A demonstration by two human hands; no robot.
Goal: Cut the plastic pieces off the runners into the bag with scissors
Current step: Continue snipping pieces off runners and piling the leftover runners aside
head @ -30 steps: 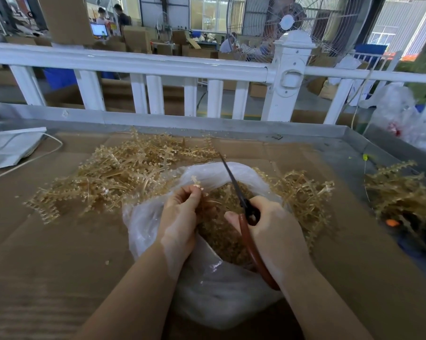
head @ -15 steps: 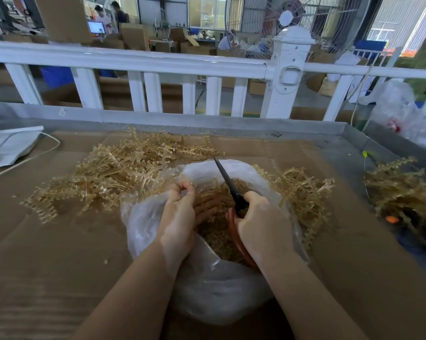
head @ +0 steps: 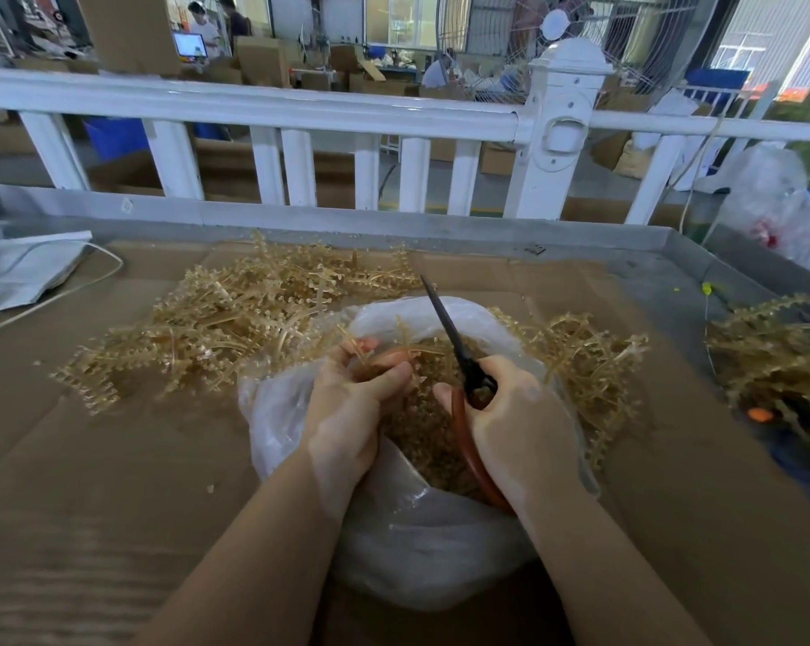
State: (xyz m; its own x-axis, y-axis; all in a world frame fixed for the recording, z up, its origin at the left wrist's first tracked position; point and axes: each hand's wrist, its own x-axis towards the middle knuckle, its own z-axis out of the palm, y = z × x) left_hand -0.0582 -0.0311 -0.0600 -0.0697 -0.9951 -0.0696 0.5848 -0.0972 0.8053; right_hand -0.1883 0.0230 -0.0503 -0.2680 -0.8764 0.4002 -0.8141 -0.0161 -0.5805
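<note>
Cardboard [head: 91,505] covers the table under both hands, a white railing [head: 272,109] beyond them, and over the bag [head: 422,543] the left hand [head: 347,412] pinches a runner [head: 361,352] while the right hand [head: 519,421] grips scissors [head: 454,347], runner heaps [head: 235,328] just behind.

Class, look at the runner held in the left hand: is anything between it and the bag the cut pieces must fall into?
Nothing visible. The left hand holds the runner directly over the open mouth of the bag, beside the scissors gripped by the right hand.
</note>
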